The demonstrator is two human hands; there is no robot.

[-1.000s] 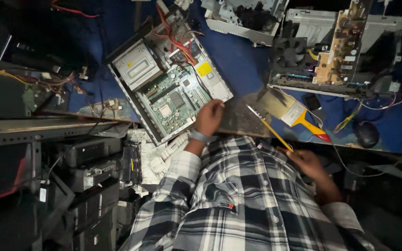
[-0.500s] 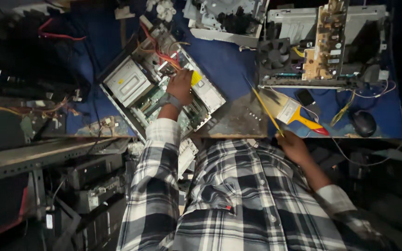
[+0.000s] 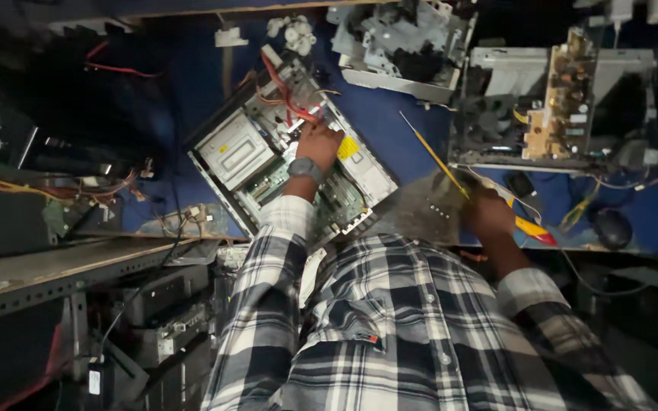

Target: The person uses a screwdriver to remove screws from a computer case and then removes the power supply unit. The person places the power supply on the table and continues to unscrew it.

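Observation:
An open desktop computer case (image 3: 226,148) lies on the blue bench, with a green motherboard (image 3: 344,199) and red cables (image 3: 287,91) inside. My left hand (image 3: 319,142), with a grey watch on its wrist, reaches into the case beside the red cables. Its fingertips are curled down and hidden. My right hand (image 3: 487,213) grips a long yellow screwdriver (image 3: 432,156) whose shaft points up and to the left. That hand rests at the edge of a grey metal cover plate (image 3: 413,209). Plaid sleeves cover both arms.
A stripped grey chassis (image 3: 409,46) and an opened unit with a tan circuit board (image 3: 565,99) stand at the back right. A black mouse (image 3: 613,227) lies at the right. Tangled wires (image 3: 78,202) and a metal shelf rail (image 3: 55,266) are at the left, above stacked black units.
My left hand has moved from the near edge of the case deeper into it, up to the red cables. My right hand has kept hold of the screwdriver by the metal plate.

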